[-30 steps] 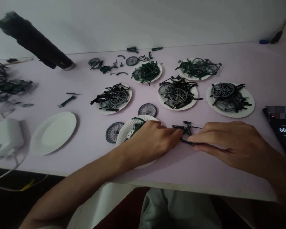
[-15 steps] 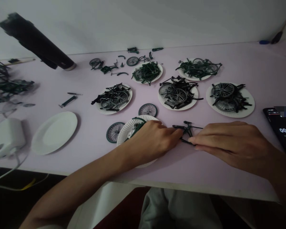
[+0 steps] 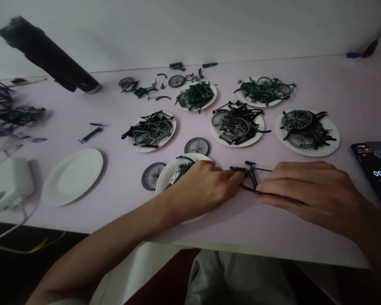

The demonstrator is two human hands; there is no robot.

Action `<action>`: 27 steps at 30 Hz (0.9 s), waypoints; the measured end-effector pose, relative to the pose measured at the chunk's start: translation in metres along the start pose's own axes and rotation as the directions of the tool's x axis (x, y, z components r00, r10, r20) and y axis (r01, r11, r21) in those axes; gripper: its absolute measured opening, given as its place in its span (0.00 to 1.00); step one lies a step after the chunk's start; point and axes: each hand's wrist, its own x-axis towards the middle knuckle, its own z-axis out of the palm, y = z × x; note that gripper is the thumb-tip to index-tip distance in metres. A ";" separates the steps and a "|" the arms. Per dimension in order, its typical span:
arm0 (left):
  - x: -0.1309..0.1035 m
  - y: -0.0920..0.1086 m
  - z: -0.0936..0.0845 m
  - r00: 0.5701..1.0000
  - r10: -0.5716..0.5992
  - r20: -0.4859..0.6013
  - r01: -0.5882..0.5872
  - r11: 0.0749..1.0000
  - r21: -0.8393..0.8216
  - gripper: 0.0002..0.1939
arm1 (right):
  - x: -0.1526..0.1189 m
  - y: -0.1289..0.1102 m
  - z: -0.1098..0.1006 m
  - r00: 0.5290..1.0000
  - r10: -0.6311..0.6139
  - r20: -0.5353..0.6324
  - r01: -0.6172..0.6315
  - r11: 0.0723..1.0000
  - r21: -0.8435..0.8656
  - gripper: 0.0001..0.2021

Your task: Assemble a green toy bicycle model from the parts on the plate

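A small dark model bicycle frame (image 3: 250,177) is held between my hands, just above the pink table. My left hand (image 3: 214,186) has its fingers closed on the frame's left end, and its forearm crosses over a paper plate (image 3: 162,174) with green parts on it. With fingertips pinched, my right hand (image 3: 307,192) grips the frame's right, lower end; part of the frame is hidden behind the fingers. One spoked wheel (image 3: 153,176) lies at the plate's left edge, and a second wheel (image 3: 197,146) lies just behind the plate.
Plates piled with bicycle parts stand behind my hands, among them a middle plate (image 3: 259,137) and a right plate (image 3: 332,142). At left are a bare white plate (image 3: 73,176), a white power adapter (image 3: 11,182) and a black cylinder (image 3: 51,55). A phone (image 3: 373,173) lies at right.
My right hand has shifted slightly to the right, and more of the frame's lower right end shows. The left hand stays in place.
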 end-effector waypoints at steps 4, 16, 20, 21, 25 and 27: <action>0.000 -0.001 0.000 1.000 0.001 -0.010 -0.001 1.000 0.007 0.12 | 0.000 -0.001 0.001 1.000 0.027 0.014 -0.027 1.000 0.007 0.05; 0.001 -0.001 0.002 0.999 0.019 -0.047 -0.018 1.000 0.018 0.13 | -0.003 0.002 0.007 0.999 -0.019 0.047 0.020 1.000 -0.018 0.13; 0.001 -0.001 0.001 0.999 0.017 -0.036 -0.017 1.000 0.016 0.13 | -0.004 0.003 0.005 0.996 0.022 0.084 -0.026 0.999 0.043 0.16; 0.001 -0.001 0.001 0.999 0.015 -0.030 -0.014 1.000 0.017 0.13 | -0.004 0.003 0.005 0.996 0.028 0.080 -0.032 0.998 0.048 0.16; 0.000 -0.001 0.001 1.000 0.011 -0.012 -0.011 1.000 0.018 0.12 | -0.002 0.003 0.005 0.998 0.051 0.046 -0.053 0.998 0.027 0.07; -0.001 -0.001 0.002 1.000 0.010 -0.014 -0.010 1.000 0.016 0.11 | 0.000 0.001 0.006 0.998 0.053 0.037 -0.053 0.998 0.021 0.07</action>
